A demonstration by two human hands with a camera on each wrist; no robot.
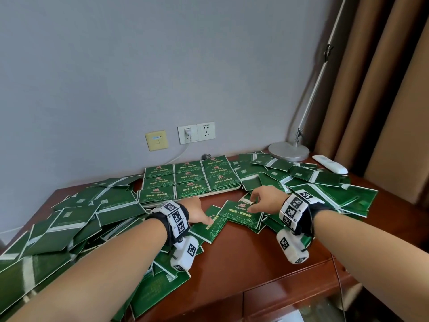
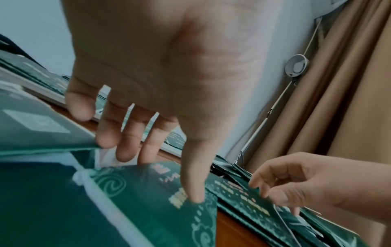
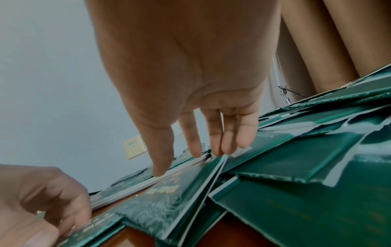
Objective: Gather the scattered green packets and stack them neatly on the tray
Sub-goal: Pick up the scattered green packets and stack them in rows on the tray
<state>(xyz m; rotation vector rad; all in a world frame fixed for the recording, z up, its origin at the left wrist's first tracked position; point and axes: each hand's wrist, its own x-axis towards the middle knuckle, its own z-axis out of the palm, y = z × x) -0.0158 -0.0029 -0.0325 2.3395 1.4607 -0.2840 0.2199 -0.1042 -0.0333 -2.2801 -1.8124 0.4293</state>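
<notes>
Two face-up green packets lie side by side on the brown counter (image 1: pixel 243 263), just in front of the tray (image 1: pixel 222 194). The right packet (image 1: pixel 241 216) sits under the right hand (image 1: pixel 267 202): the thumb and fingertips (image 3: pixel 224 143) curl down onto its far edge, lifting that edge slightly off the packets beneath — a light pinch at the rim. The left packet (image 1: pixel 210 226) overlaps the right one's near corner, and the left hand (image 1: pixel 197 211) rests over it with the thumb (image 2: pixel 192 188) pressed straight down on its printed face; the other left fingers hang loosely spread, holding nothing.

The tray is a pale flat board just beyond both hands, near the wall. On it stand nine neat stacks of packets (image 1: pixel 189 180), set three by three, all face up.

Loose packets cover the counter on both sides, too many and too overlapped to count — one heap (image 1: pixel 69 221) spreads left of the tray and down under the left forearm, another heap (image 1: pixel 313 180) fans out right of the tray behind the right wrist. Most of these lie back side up.

At the far right corner stand one lamp base (image 1: pixel 289 151) and one white remote (image 1: pixel 329 163). The wall carries three plates: one beige plate (image 1: pixel 156 140) and two white sockets (image 1: pixel 196 133), one with a plug in it.
</notes>
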